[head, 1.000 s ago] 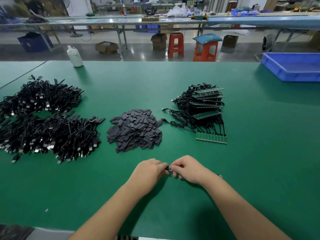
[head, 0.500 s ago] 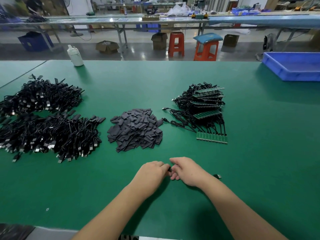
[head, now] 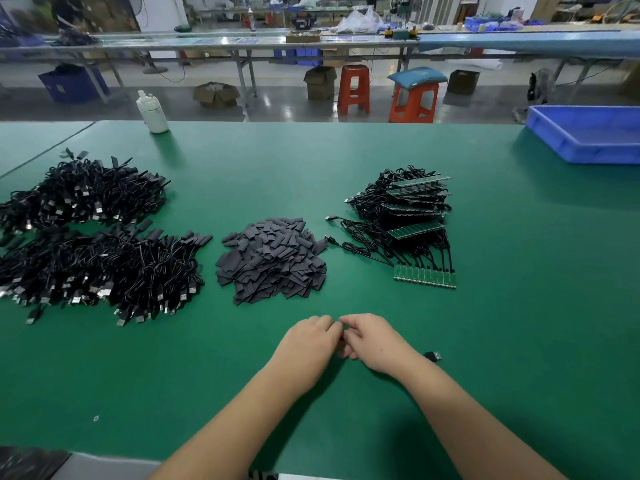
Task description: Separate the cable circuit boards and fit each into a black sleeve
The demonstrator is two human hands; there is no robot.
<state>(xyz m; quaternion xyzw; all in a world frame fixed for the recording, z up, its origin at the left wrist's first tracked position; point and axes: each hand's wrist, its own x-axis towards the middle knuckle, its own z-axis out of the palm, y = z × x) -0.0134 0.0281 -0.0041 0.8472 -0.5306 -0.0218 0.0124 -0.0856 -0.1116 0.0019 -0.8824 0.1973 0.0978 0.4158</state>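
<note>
A green tabletop (head: 485,341) fills the view, with a factory floor beyond it: long benches, two orange stools (head: 353,88) and cardboard boxes. A white bottle (head: 152,112) stands at the far edge, a blue bin (head: 588,133) at the far right. The left hand (head: 304,344) and right hand (head: 374,341) meet fingertip to fingertip, pinching a small dark piece mostly hidden between them. Ahead lie the black sleeves (head: 273,258), the linked circuit boards (head: 424,276) to their right, and heaped cables (head: 97,251) on the left.
</note>
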